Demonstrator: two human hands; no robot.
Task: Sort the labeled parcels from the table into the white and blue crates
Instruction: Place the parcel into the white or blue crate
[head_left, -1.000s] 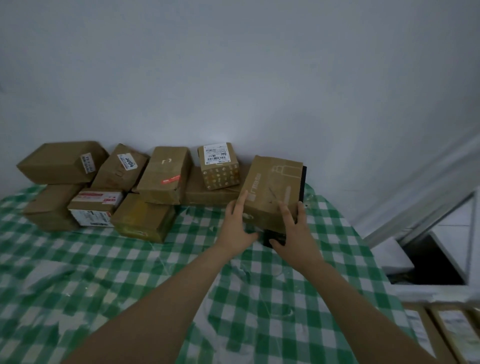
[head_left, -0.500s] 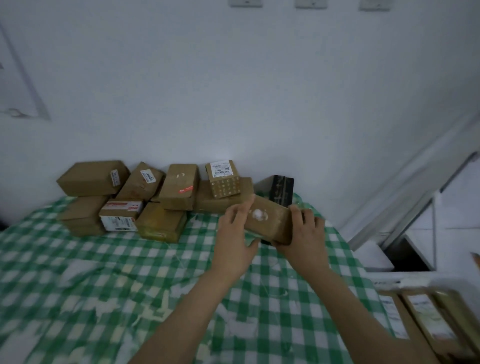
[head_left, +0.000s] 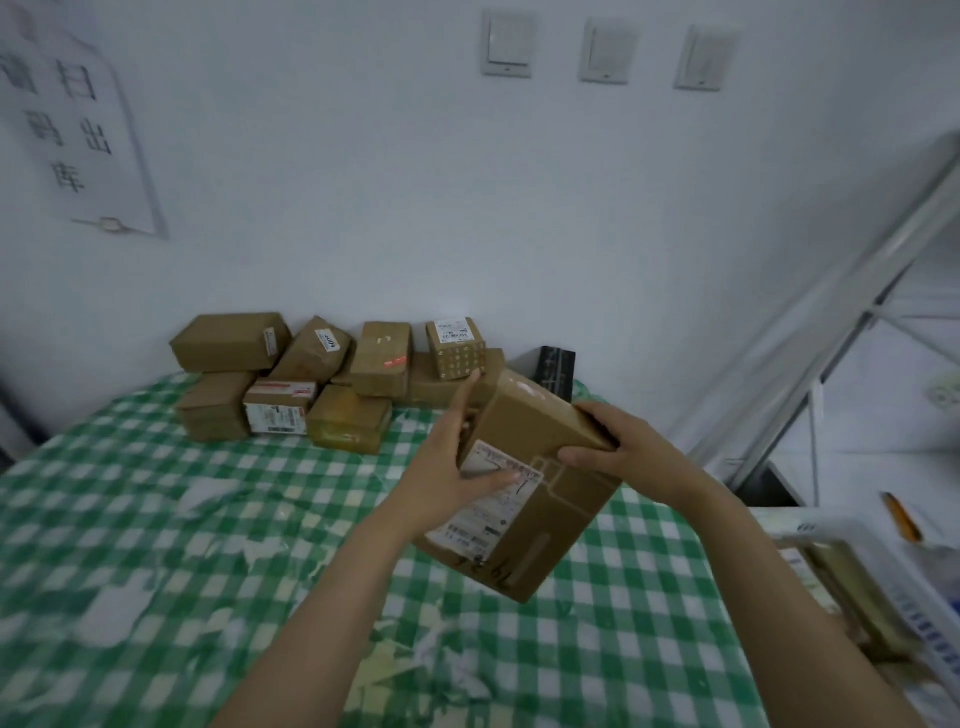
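I hold a brown cardboard parcel (head_left: 540, 499) above the green checked table (head_left: 156, 545), tilted so its white shipping label faces me. My left hand (head_left: 447, 467) grips its left side, thumb across the label and fingers reaching up behind. My right hand (head_left: 618, 452) grips the upper right edge, fingers curled over the top. Several more brown parcels (head_left: 332, 384) are stacked at the table's far edge against the wall. A white crate (head_left: 883, 587) with parcels inside shows at the lower right, partly cut off.
A black box (head_left: 556, 369) leans against the wall behind the held parcel. A metal shelf frame (head_left: 810, 332) slants along the right. A paper notice (head_left: 78, 130) and wall switches (head_left: 605, 52) hang on the wall.
The parcel has been lifted off the table, brought toward me and turned so its label faces up. The view has tipped upward, showing more wall.
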